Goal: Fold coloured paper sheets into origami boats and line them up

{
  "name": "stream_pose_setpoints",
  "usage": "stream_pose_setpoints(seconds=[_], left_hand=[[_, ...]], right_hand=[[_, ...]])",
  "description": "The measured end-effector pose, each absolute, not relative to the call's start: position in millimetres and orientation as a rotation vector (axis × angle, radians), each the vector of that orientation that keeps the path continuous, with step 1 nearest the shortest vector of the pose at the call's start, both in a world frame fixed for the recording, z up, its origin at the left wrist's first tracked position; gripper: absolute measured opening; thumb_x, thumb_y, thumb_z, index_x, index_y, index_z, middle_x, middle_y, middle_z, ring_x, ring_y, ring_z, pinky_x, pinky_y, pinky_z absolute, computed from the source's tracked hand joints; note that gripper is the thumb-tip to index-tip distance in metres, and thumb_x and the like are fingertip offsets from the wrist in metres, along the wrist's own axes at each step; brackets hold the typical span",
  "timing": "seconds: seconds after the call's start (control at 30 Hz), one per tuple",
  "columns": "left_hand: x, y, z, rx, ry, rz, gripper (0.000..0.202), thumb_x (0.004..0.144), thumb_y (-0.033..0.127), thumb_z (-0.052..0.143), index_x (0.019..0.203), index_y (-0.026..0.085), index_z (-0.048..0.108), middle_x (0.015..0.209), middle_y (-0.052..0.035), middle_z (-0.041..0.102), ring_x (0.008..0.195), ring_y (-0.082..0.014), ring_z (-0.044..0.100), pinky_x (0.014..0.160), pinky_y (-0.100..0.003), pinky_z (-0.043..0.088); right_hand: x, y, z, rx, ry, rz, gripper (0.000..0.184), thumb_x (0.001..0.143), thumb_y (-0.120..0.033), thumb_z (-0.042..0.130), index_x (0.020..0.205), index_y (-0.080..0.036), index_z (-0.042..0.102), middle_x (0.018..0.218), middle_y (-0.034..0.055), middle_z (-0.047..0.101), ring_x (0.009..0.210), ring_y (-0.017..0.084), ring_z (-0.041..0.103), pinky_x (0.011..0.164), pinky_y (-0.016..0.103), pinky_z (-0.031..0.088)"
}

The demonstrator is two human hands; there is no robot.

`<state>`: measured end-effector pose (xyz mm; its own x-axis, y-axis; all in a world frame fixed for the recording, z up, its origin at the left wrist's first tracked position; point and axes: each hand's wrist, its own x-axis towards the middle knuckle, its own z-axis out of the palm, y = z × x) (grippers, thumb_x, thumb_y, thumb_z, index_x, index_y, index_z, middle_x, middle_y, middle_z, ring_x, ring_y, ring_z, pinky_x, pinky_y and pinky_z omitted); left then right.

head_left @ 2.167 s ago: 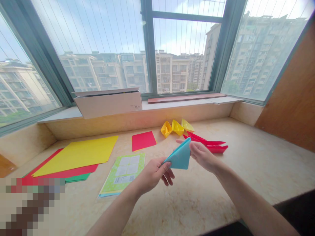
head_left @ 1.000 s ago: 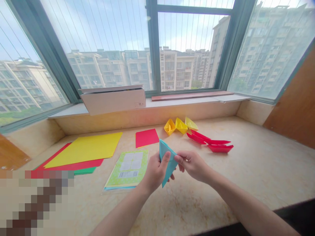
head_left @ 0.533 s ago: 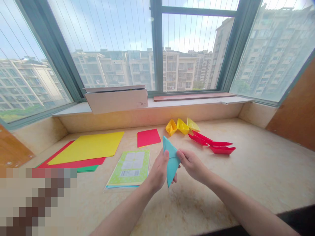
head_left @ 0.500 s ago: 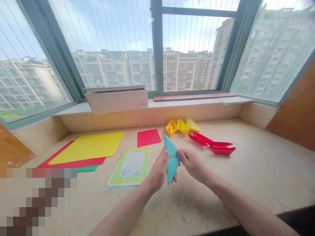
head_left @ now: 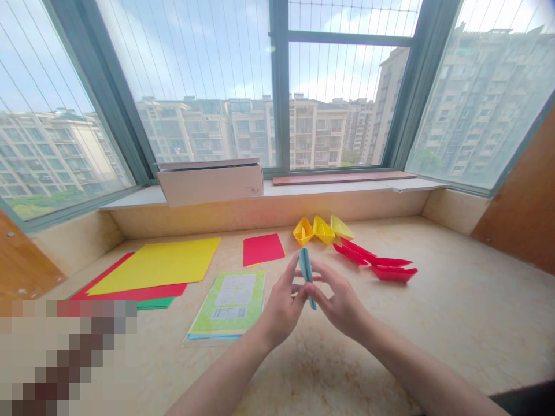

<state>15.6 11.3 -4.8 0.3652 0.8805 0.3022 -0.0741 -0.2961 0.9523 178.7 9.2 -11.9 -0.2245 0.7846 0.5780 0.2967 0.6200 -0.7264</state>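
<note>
A folded piece of light blue paper [head_left: 306, 271] is held up between both hands, seen nearly edge-on as a narrow strip with layered edges. My left hand [head_left: 286, 300] is closed on it from the left, thumb on the near side and fingers behind. From the right, my right hand [head_left: 338, 292] grips the same paper, its thumb tip near the lower part. Just beyond the hands are yellow paper boats [head_left: 323, 230] in a row. Several red paper boats [head_left: 394, 273] lie to the right of them.
Large yellow sheets [head_left: 160, 263] lie over red and green ones at left. Small red squares [head_left: 263, 249] are stacked mid-counter. A plastic-wrapped paper pack [head_left: 228, 300] lies beside my left forearm. On the window ledge are a white box [head_left: 212, 184] and a reddish board [head_left: 338, 179].
The blue paper has turned from showing its broad triangular face to nearly edge-on. Both hands have shifted their fingers around it, and the view has tilted up slightly.
</note>
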Motion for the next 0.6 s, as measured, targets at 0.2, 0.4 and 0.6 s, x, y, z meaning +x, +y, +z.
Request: stream_pose_setpoints(seconds=[0.2,0.4,0.6], left_hand=[[14,14,-9,1.759,0.737,1.151,0.065,0.098,0.038,0.054,0.155,0.033,0.025,0.147,-0.0154,0.048,0.108,-0.0285,0.068,0.08,-0.037,0.061],[11,21,-19,1.95,0.714,1.182,0.061,0.1,0.031,0.049,0.155,0.035,0.023,0.152,-0.0158,0.043,0.12,-0.0303,0.062,0.083,-0.039,0.061],[9,20,-21,1.959,0.761,1.184,0.057,0.1,0.027,0.046,0.153,0.032,0.023,0.141,-0.0154,0.049,0.102,-0.0228,0.068,0.081,-0.037,0.06]], right_hand=[[182,16,-16,-0.761,-1.694,0.718,0.046,0.096,-0.036,0.06,0.14,-0.025,0.055,0.133,0.0123,0.061,0.117,0.028,0.063,0.095,0.046,0.059],[181,19,-22,-0.746,-1.684,0.673,0.045,0.096,-0.032,0.06,0.14,-0.029,0.053,0.132,0.0105,0.062,0.117,0.027,0.064,0.091,0.045,0.062],[181,17,-23,-0.788,-1.728,0.535,0.041,0.097,-0.027,0.054,0.139,-0.027,0.053,0.13,0.0093,0.065,0.113,0.026,0.067,0.086,0.041,0.064]])
